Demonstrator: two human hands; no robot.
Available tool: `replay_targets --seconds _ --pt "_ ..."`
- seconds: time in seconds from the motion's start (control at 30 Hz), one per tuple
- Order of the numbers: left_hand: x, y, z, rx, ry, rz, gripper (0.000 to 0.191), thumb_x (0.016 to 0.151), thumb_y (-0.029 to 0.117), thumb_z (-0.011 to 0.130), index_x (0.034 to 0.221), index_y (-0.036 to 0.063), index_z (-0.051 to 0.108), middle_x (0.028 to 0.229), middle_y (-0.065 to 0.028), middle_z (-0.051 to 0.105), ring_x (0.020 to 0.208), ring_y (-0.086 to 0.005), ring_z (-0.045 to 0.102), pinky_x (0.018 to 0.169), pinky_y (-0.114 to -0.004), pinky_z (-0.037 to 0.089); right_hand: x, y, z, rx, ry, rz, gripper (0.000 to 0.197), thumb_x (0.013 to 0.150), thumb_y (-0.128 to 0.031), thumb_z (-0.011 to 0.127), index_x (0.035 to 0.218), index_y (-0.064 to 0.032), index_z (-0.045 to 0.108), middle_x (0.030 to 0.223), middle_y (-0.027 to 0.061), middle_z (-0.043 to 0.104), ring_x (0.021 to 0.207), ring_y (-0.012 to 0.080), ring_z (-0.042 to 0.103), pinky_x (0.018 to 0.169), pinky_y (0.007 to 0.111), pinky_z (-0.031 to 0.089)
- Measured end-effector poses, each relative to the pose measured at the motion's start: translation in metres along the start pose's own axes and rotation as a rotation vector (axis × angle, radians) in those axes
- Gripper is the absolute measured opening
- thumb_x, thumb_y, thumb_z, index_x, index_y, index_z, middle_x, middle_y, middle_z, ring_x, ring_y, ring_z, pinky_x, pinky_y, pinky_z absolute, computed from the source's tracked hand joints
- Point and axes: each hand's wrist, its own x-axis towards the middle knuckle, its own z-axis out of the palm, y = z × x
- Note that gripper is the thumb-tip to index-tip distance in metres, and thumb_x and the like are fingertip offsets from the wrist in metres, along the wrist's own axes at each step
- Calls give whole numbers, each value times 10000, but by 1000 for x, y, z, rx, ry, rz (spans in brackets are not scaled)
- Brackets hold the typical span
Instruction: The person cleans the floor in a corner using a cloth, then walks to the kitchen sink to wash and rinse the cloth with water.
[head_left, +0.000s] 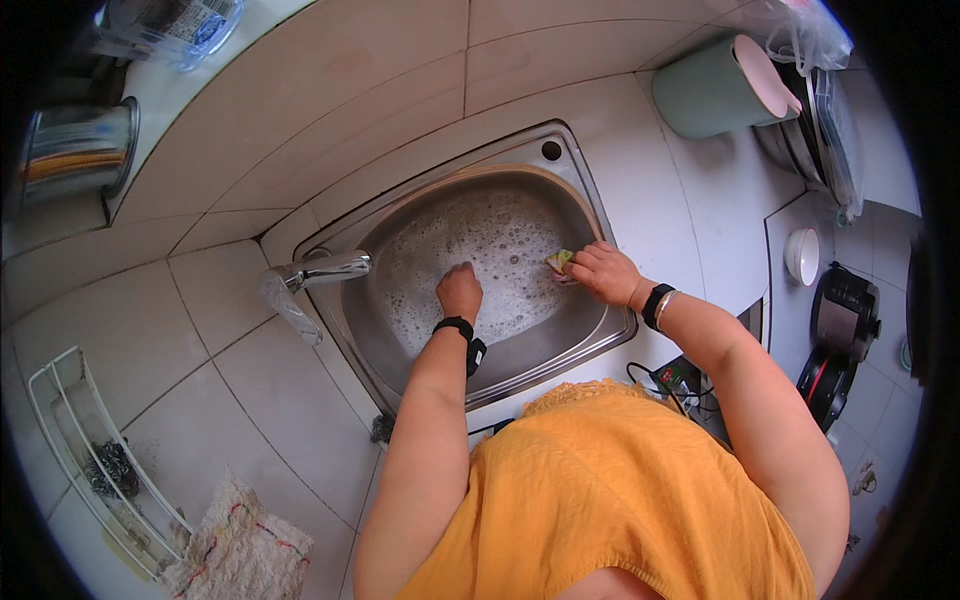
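Note:
Foamy, soapy water (502, 232) lies in the stainless steel sink (465, 395). My left hand (460, 291) is over the middle of the basin, its fingers curled and partly sunk in the suds, so whether it holds anything is hidden. At the basin's right side my right hand (604, 271) grips a crumpled yellow, green and pink cloth (559, 262), which sticks out past the fingertips just above the foam. The chrome faucet (330, 268) reaches over the sink's left rim, left of my left hand.
A green pitcher with a pink lid (701, 94) stands at the back right, beside stacked pans. A white bowl (802, 257) sits farther right. At lower left are a wire rack (105, 420) with a steel scourer (112, 469) and a hanging towel (240, 544).

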Motion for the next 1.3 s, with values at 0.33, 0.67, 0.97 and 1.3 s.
replay_targets --seconds 0.33,0.67,0.97,1.3 --pt "-1 2 -1 -57 -25 -32 153 686 121 546 810 33 541 791 -144 582 718 -328 572 616 -424 465 0 0 -1 0 -1 12 223 662 -86 535 885 -88 533 785 43 492 764 209 490 707 300 385" --pt "-3 -2 5 -53 3 -30 127 691 110 527 795 38 534 796 -140 577 724 -328 568 609 -427 462 -1 1 1 -6 7 0 233 654 -91 542 887 -89 533 796 41 496 769 208 493 714 300 387" --pt "-4 -3 8 -38 23 -26 158 673 101 552 809 22 532 840 -143 559 792 -313 543 655 -414 456 1 -1 -2 -6 12 2 229 653 -87 545 881 -92 533 782 36 493 758 204 493 707 300 390" --pt "1 -2 6 30 15 -34 161 671 104 568 806 21 544 861 -118 543 837 -296 527 700 -387 455 0 -1 -3 -6 19 0 223 649 -85 547 872 -91 537 768 38 491 753 203 492 698 299 388"
